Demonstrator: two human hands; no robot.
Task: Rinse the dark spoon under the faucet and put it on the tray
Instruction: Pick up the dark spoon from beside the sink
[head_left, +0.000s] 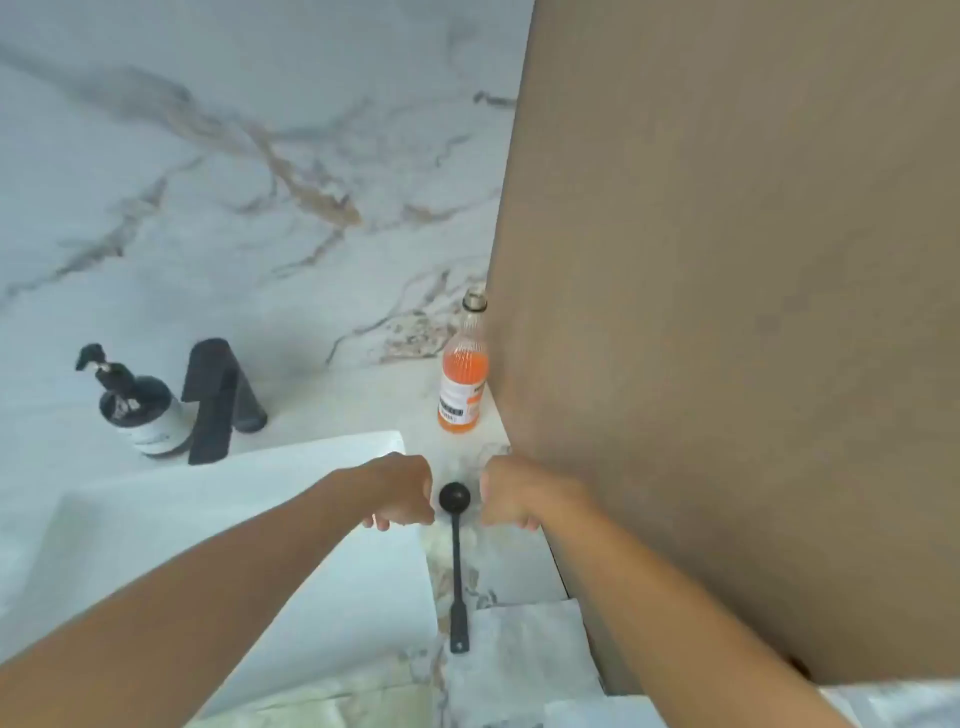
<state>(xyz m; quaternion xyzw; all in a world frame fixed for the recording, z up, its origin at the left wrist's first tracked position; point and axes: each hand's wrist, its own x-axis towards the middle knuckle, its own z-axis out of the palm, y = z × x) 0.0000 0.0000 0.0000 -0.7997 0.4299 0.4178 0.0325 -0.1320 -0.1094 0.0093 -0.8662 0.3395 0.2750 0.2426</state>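
The dark spoon (457, 561) lies flat on the marble counter just right of the sink, its round bowl pointing away from me and its handle toward me. My left hand (402, 493) is a closed fist just left of the spoon's bowl, and my right hand (511, 496) is a closed fist just right of it. Neither hand touches the spoon. The black faucet (215, 400) stands at the back of the white sink (249, 519), no water running. No tray can be made out.
A black pump soap bottle (137, 405) stands left of the faucet. An open bottle of orange drink (464, 379) stands behind the spoon against a tall brown panel (727, 312) that walls off the right side. A marble backsplash rises behind.
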